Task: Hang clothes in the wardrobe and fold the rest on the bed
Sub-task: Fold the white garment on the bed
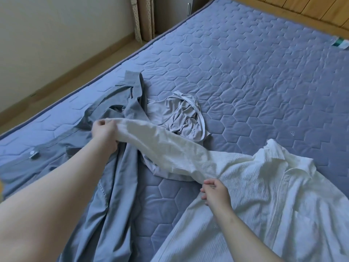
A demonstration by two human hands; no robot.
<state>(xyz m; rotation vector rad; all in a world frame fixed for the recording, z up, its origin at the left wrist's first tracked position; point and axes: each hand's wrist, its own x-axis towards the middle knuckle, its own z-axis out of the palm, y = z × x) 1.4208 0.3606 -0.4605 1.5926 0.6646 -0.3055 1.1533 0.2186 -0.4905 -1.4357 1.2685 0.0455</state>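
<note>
Your left hand (104, 132) grips the cuff end of the sleeve (160, 146), fingers curled round it. Your right hand (215, 193) pinches the same sleeve close to the shoulder. The white shirt (264, 195) lies spread at the near right of the mattress (255, 72), and its sleeve is stretched leftward, lifted over the other clothes.

The main risk is probably tangling. The cuff hangs right above the grey shirt (117, 186), so your curled fingers could catch its cloth and drag it along. The sleeve also crosses over the pale top (181, 114), whose loose strap could snag if you lower the sleeve there. Pulling hard between both hands could skew the body of the shirt and spoil the fold.

The white cloth is thin and crinkled in fine ribs, with a soft collar, so it will likely hold a crease poorly. The grey shirt looks smooth and limp and lies in long folds. The pale top is bunched in a crumpled heap. The mattress is blue and quilted in hexagons.
</note>
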